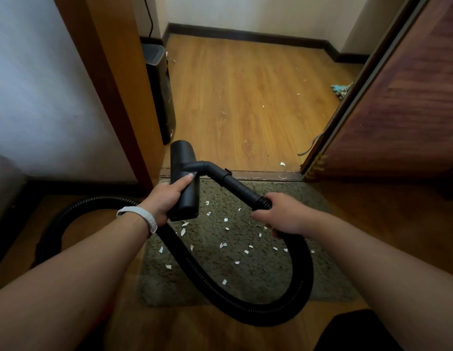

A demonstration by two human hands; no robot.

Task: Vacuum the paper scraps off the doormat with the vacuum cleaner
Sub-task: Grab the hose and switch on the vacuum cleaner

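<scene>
A grey-green shaggy doormat (258, 274) lies on the wooden floor before a doorway, strewn with several small white paper scraps (225, 220). My left hand (167, 198), with a white band on its wrist, grips the black vacuum floor nozzle (181, 158), which is lifted above the mat's far left corner. My right hand (278, 216) grips the black ribbed hose (291, 307) just behind the rigid tube (235, 184). The hose loops down over the mat and back to the left.
A wooden door frame (124, 97) stands at the left and an open dark-red door (402, 97) at the right. Beyond the threshold (265, 174), more scraps lie on the wood floor, a black bin (160, 92) stands by the frame, and a blue cloth (340, 88) lies near the door.
</scene>
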